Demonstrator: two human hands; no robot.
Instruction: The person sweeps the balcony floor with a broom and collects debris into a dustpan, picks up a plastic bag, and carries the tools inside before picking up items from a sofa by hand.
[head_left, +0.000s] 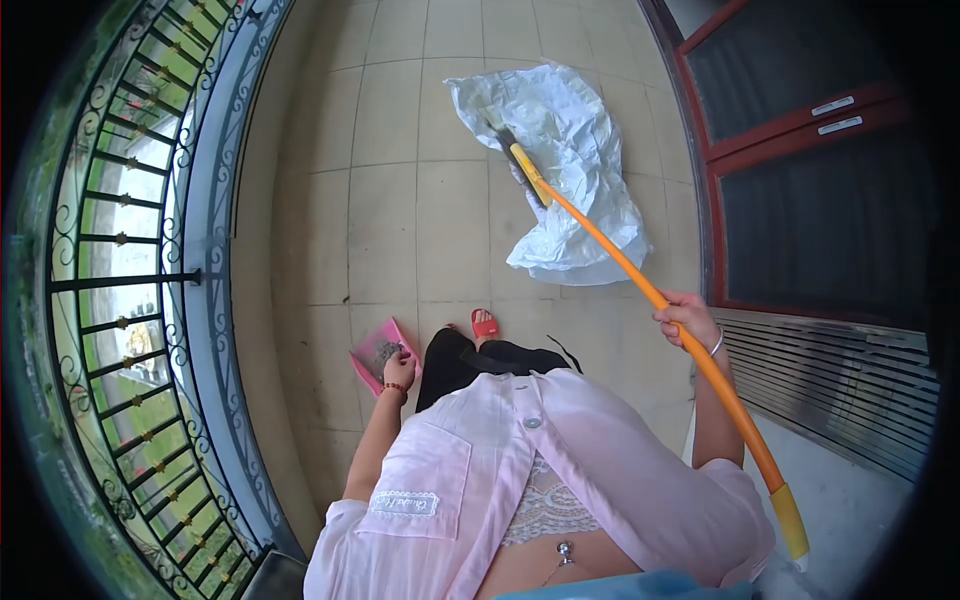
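Note:
My right hand (690, 320) is wrapped around the long orange handle of a broom (620, 258). The broom slants from beside my body up to its yellow head and dark bristles. That head lies against a large crumpled white plastic sheet (575, 130) on the floor. Low at my left side, my left hand (400, 371) is closed at the near edge of a pink dustpan (362, 372), its grip hidden by the fingers. Grey dust or fluff (385, 352) lies in the dustpan.
Beige floor tiles (385, 215) stretch ahead. A metal railing (125, 240) runs along the left. On the right stand dark red-framed doors (715, 200) and a slatted metal panel (825, 365). My foot in a red sandal (485, 324) shows below me.

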